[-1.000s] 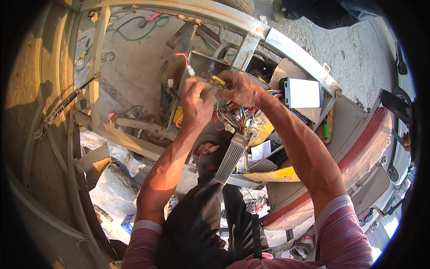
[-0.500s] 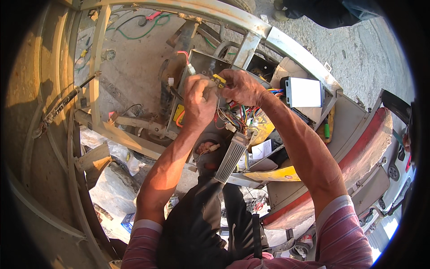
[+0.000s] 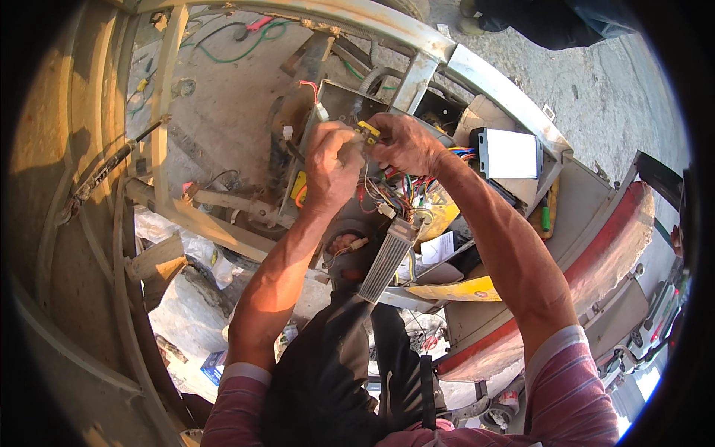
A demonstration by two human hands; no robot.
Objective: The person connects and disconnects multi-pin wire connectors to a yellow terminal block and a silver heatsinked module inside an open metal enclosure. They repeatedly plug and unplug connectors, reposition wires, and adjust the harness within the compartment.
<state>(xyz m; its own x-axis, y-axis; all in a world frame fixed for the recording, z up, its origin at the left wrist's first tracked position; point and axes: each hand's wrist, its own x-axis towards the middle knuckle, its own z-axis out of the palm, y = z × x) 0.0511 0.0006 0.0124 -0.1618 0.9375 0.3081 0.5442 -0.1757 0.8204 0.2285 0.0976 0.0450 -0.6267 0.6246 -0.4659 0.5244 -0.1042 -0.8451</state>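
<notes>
My two hands meet over an open metal box [image 3: 339,91]. In my right hand [image 3: 406,143] is a small yellow-and-black piece [image 3: 369,132], gripped between the fingers. Its exact kind does not show. My left hand [image 3: 331,164] is closed right beside it, fingertips pinched together; what they hold is too small to make out. Just above the left hand, a white connector [image 3: 322,112] with red wires stands up. Below the hands lies a tangle of coloured wires [image 3: 406,195], with a finned metal unit [image 3: 387,261] in front of it.
A white-topped box-shaped module [image 3: 509,154] sits to the right, with a green-handled tool [image 3: 545,218] near it. Metal frame bars [image 3: 160,112] run along the left and over the top [image 3: 357,16]. A person's dark-clothed leg [image 3: 536,18] is at the upper right.
Both hands stay almost in place around the yellow-and-black piece, which has turned slightly. The whole view has shifted a little.
</notes>
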